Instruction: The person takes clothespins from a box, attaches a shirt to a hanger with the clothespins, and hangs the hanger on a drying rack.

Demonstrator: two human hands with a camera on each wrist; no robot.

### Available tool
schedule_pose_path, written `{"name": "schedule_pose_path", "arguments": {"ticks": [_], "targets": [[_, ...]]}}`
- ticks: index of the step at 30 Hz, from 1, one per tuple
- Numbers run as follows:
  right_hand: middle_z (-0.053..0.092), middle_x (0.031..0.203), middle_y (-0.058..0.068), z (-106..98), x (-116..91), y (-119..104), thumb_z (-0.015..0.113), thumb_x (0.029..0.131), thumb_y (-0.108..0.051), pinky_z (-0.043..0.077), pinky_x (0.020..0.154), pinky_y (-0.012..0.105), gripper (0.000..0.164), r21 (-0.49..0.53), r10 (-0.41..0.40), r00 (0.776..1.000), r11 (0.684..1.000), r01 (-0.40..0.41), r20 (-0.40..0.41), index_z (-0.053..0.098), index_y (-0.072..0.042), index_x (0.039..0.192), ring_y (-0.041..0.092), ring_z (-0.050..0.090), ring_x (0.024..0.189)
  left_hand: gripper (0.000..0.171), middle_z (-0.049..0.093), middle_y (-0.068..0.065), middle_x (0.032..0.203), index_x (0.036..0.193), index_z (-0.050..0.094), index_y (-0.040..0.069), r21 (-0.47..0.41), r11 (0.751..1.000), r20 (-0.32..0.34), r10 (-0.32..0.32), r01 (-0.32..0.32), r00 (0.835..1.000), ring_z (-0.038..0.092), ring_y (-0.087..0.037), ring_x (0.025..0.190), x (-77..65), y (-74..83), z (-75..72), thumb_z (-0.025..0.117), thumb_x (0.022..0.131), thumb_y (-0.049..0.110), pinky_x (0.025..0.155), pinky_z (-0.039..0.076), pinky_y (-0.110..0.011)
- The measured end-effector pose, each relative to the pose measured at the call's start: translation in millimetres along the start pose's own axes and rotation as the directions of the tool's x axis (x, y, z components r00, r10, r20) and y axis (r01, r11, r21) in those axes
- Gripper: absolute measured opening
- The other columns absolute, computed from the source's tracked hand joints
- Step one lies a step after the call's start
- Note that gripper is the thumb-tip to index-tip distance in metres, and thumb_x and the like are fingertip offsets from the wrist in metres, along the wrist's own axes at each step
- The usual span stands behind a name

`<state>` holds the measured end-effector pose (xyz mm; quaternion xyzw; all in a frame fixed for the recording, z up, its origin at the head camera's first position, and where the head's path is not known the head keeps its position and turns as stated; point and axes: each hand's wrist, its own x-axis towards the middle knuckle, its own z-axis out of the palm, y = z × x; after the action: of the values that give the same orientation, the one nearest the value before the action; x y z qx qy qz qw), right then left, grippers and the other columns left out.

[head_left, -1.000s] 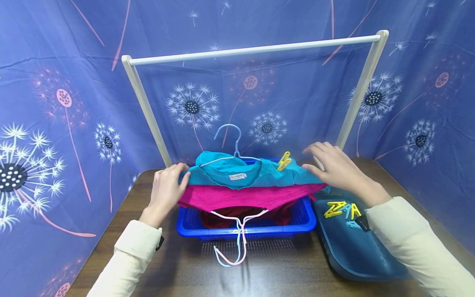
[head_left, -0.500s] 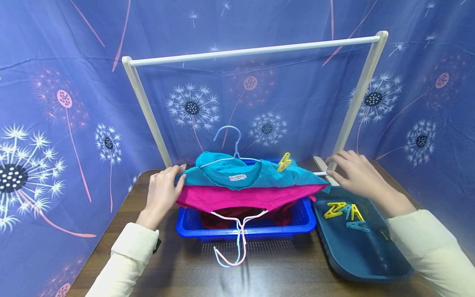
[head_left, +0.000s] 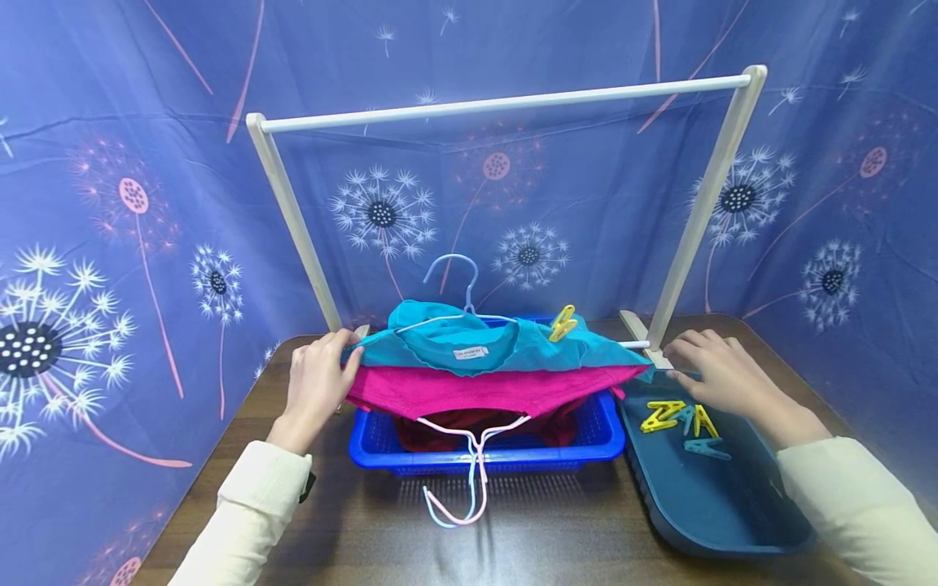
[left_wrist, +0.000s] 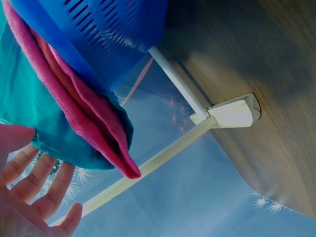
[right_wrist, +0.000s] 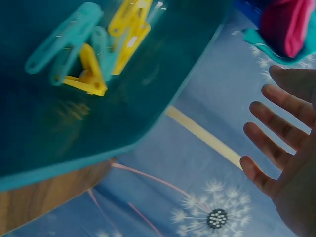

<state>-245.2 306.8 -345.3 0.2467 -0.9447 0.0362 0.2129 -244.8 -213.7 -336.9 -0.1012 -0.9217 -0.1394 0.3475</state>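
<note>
I look into a curtained booth, dandelion-print cloth (head_left: 601, 155) on three sides, wood-grain table (head_left: 557, 533), small hanging rail (head_left: 506, 104)

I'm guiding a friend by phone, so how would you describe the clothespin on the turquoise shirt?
On the wooden table, find the blue basket with a turquoise shirt draped over it. Just right of the shirt's collar, in the head view, sits a yellow clothespin. It alone is on fabric; the other clothespins lie in the dark tray.
</note>
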Motion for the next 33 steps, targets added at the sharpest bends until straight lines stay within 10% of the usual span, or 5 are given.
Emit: {"name": "schedule_pose_path", "arguments": {"ticks": [33], "targets": [[0.061, 0.091, 0.004, 54.4, -20.4, -12.9, 0.078, 0.067, -0.014, 0.043, 0.069, 0.05, 0.029, -0.023, 0.051, 0.94, 0.999, -0.046, 0.339, 0.066, -0.015, 0.092, 0.026, 0.054, 0.084, 0.013, 0.068, -0.01, 0.084, 0.09, 0.062, 0.008, -0.008, 1.0, 0.002, -0.011, 0.011, 1.0, 0.065, -0.033, 0.079, -0.3, -1.2, 0.0, 0.063, 0.085, 0.019, 0.077, 0.039, -0.052]]}}
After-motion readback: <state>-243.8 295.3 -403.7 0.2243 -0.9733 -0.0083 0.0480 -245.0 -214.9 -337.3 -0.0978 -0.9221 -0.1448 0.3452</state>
